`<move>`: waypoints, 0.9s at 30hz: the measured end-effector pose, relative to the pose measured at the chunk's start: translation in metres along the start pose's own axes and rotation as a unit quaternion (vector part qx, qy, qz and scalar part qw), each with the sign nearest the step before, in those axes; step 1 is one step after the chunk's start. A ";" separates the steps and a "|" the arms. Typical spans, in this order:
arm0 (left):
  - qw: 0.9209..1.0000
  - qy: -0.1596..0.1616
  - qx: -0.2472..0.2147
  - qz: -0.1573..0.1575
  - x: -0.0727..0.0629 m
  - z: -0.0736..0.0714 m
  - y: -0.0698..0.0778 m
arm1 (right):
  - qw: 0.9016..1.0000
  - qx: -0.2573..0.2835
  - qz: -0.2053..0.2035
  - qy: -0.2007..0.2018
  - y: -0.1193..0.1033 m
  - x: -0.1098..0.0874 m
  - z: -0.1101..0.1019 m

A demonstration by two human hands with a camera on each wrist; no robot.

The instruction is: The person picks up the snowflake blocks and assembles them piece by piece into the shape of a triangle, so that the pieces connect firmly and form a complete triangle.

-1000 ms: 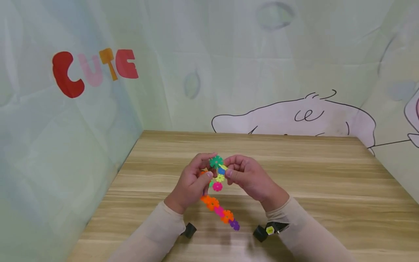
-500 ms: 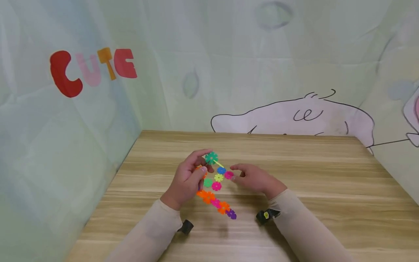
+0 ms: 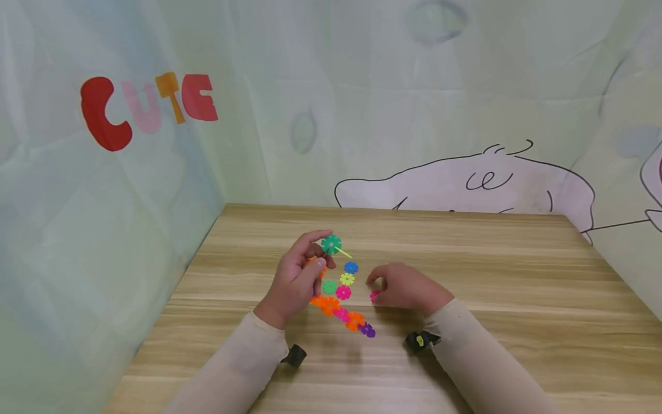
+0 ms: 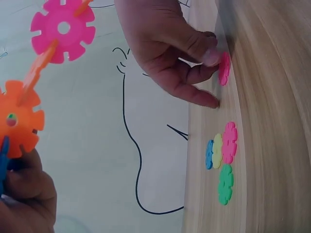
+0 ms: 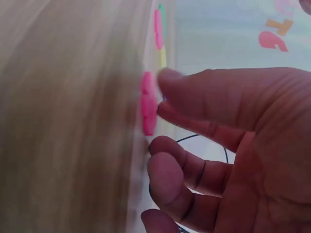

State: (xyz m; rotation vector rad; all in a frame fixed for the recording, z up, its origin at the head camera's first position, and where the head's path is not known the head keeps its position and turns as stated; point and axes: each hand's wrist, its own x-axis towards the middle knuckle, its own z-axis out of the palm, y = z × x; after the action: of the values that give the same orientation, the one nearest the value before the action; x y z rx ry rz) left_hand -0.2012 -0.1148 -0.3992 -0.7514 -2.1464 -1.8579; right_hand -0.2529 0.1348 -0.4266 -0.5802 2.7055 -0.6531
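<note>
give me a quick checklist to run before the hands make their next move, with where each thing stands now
1. Left hand holds the chain of discs: ok, fingers and thumb grip it.
2. Right hand is at the single pink disc: ok, fingertips are right by it.
3. That disc is firmly pinched: cannot tell, the fingers partly hide it in the head view.
4. Purple end disc is away from the right hand: ok, a gap shows.
5. Edge-on yellow disc is fully slotted into the dark green disc: cannot tell, too small.
6. Single pink disc is joined to the chain: not ok, they are apart.
</note>
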 end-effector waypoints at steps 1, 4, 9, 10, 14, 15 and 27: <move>1.000 0.001 -0.002 -0.001 0.000 0.000 0.000 | 1.000 -0.004 0.001 -0.003 0.000 -0.001 0.000; 1.000 0.006 -0.008 -0.007 0.001 0.001 0.000 | 1.000 -0.021 -0.011 -0.006 0.000 -0.002 0.001; 1.000 0.011 -0.020 -0.012 0.001 0.001 0.001 | 0.999 -0.032 -0.014 -0.014 -0.003 -0.003 0.002; 1.000 0.012 -0.020 -0.012 0.001 0.001 0.001 | 0.999 -0.034 -0.012 -0.016 -0.003 -0.003 0.002; 1.000 0.012 -0.021 -0.009 0.000 0.000 0.001 | 1.000 -0.020 0.005 -0.023 -0.003 -0.003 0.001; 1.000 0.012 -0.020 -0.010 -0.001 0.000 0.001 | 1.000 -0.005 0.006 -0.022 -0.003 -0.003 0.000; 0.999 0.015 -0.030 0.009 0.000 0.001 -0.002 | 0.924 0.368 -0.103 0.018 -0.022 -0.018 -0.025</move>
State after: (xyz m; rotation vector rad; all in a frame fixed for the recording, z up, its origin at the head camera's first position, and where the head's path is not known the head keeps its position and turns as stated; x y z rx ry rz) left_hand -0.2017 -0.1140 -0.4008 -0.7470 -2.0672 -1.9202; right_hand -0.2400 0.1340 -0.3914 -0.6383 2.1782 -1.6333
